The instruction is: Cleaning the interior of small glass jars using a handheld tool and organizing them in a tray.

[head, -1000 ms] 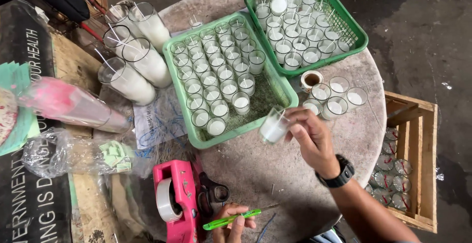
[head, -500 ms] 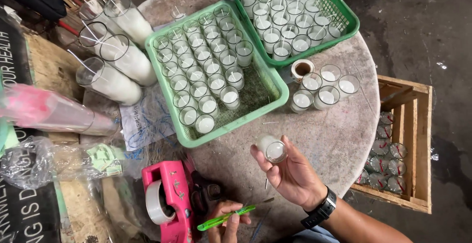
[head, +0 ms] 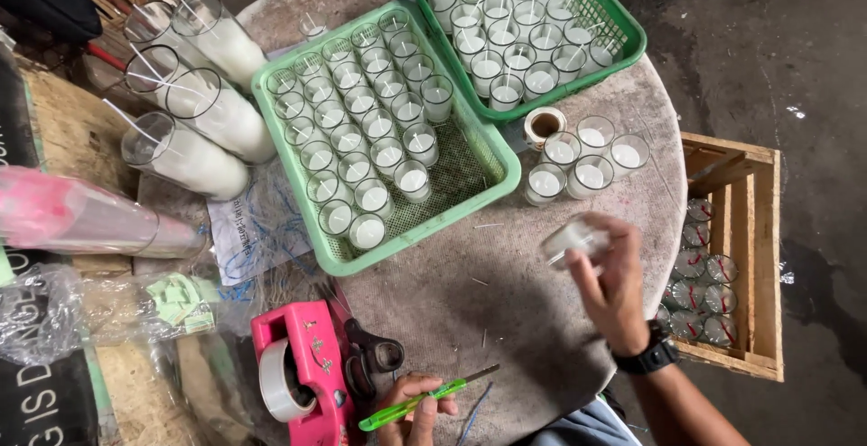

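Observation:
My right hand (head: 612,283) holds a small glass candle cup (head: 573,241) above the right side of the round grey table (head: 470,311); the cup is blurred. My left hand (head: 420,410) sits at the table's near edge and grips a green-handled tool (head: 424,399) with a thin metal tip. A light green tray (head: 492,168) in the middle carries several wax-filled glass cups with wicks. A darker green tray (head: 628,44) behind it is packed with more of them. Several loose filled cups (head: 587,162) stand right of the trays.
A pink tape dispenser (head: 302,369) and black scissors (head: 370,360) lie by my left hand. Tall glass candles (head: 194,107) lie at the left, with a pink one (head: 81,216). A small tape roll (head: 544,125) sits by the loose cups. A wooden crate (head: 731,256) holds more glasses.
My right hand picked a cup from beside the light green tray, drew it towards me, then carried it right. The camera view shifted a little.

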